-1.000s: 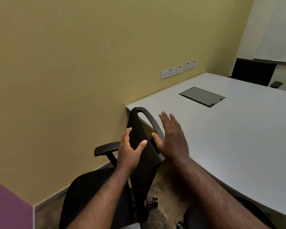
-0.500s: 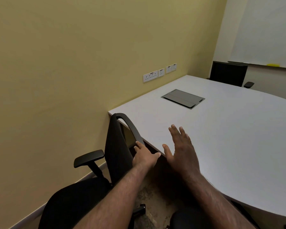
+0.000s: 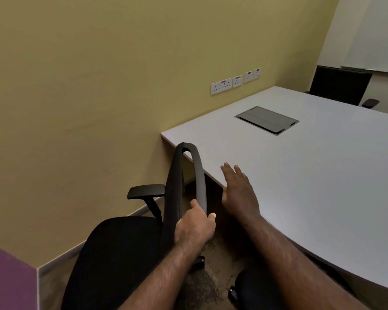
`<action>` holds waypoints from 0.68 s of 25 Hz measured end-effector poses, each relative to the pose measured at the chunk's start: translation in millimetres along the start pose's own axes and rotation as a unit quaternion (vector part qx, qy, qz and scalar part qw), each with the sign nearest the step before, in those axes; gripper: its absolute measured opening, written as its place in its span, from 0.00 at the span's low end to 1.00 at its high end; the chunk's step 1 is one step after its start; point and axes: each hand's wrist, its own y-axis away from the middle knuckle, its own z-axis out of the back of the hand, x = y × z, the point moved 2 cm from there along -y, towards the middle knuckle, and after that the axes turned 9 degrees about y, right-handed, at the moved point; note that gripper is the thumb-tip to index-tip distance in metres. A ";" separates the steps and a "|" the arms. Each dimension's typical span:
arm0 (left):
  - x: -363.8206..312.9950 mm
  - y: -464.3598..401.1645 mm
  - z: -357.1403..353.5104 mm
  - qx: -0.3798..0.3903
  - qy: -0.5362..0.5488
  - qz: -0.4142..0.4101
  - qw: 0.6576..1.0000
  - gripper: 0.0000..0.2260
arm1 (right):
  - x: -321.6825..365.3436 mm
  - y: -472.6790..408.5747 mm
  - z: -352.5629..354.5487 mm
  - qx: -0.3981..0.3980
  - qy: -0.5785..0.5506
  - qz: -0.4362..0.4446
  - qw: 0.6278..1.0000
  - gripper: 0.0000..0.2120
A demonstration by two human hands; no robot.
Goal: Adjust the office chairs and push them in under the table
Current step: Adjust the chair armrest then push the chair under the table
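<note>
Beside the table (image 3: 323, 175) corner: black office chair (image 3: 121, 253), seat turned toward the wall, not under the tabletop. My left hand (image 3: 194, 227) grips its backrest frame (image 3: 199, 175), fingers curled. My right hand (image 3: 239, 193) hovers, fingers straight, over the table edge.

Readable text: none on any surface in view.
Wall sockets (image 3: 235, 81): white plates on the yellow wall, above the table's far-left corner; small dark-red marks along their top edges, too small to read.
Table (image 3: 323, 175): plain grey-white top, no print or label.
Cable hatch (image 3: 267, 119): grey panel set into the table top, right of the sockets; unmarked.
Whiteboard (image 3: 376, 34): on the wall beyond the table's far end; no legible writing.
Near chair (image 3: 179, 186): black back at the table's near-left edge; no brand mark visible.
Far chair (image 3: 339, 88): black back behind the table, under the whiteboard; no mark visible.
</note>
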 end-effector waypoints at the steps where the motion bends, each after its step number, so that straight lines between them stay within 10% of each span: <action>1: 7.2 8.3 2.6 0.005 -0.004 -0.007 1.000 0.30 | 3.6 -0.8 -6.9 0.012 0.006 0.009 1.000 0.34; 7: 47.0 50.7 23.4 0.019 -0.042 -0.057 0.997 0.20 | 20.5 3.9 -35.8 0.090 0.078 0.107 0.987 0.40; 17: 96.6 85.0 60.7 0.087 -0.073 -0.109 0.988 0.08 | 49.5 7.2 -41.5 0.108 0.176 0.238 0.949 0.21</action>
